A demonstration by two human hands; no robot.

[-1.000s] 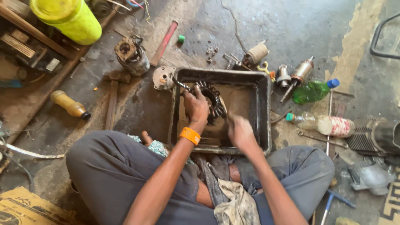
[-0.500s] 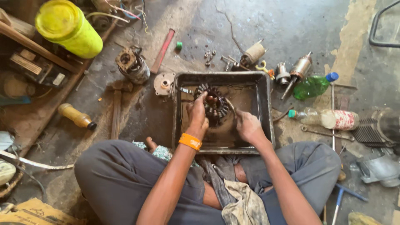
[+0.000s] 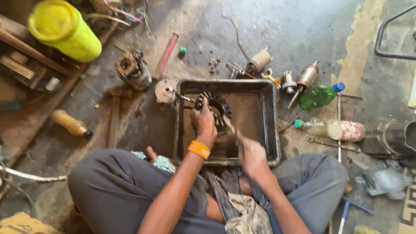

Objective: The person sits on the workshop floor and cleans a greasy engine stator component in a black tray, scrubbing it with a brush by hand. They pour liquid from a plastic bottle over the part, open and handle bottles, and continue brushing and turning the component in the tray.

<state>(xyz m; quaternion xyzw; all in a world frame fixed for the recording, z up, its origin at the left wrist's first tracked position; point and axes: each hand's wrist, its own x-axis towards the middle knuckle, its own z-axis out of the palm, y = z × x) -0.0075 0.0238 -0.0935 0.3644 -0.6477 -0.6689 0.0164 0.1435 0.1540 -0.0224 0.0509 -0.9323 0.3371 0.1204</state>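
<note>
Both hands work over the black tray (image 3: 271, 125) at frame centre. Left hand (image 3: 203, 123), fingers curled, grips the dark toothed motor part (image 3: 216, 110); it sits lower than half a second ago. Right hand (image 3: 251, 154), blurred, fingers closed on a brush (image 3: 229, 126), has dropped toward the tray's near edge.

A person sits on the floor with a black tray (image 3: 271, 125) in front. The left hand (image 3: 203, 123) holds a dark round metal part (image 3: 218, 108) in the tray. The right hand (image 3: 251, 154) holds a brush (image 3: 229, 126) against it. A green bottle (image 3: 318, 96) lies near the tray.
</note>
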